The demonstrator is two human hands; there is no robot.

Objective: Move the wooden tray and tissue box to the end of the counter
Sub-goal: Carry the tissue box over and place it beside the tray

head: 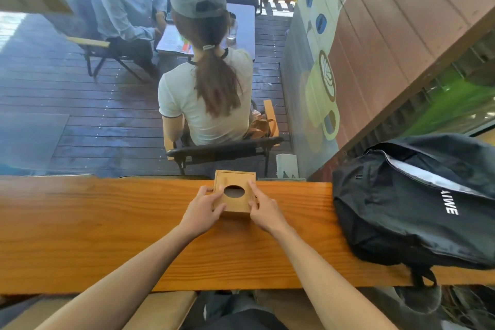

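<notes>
A square wooden tissue box (234, 179) with an oval hole in its lid stands near the far edge of the wooden counter (93, 222), in the middle of the view. My left hand (203, 209) grips its left side, with fingers over the lid's near left corner. On the right side, my right hand (263, 209) holds the box, with a finger lying along the lid. I see no tissue in the hole. No separate wooden tray is in view.
A black backpack (417, 203) lies on the counter at the right, close to the box. Beyond the glass, two people sit at a small table (241, 29) on a dark deck. A painted wall (375, 35) rises at the right. The counter stretches left.
</notes>
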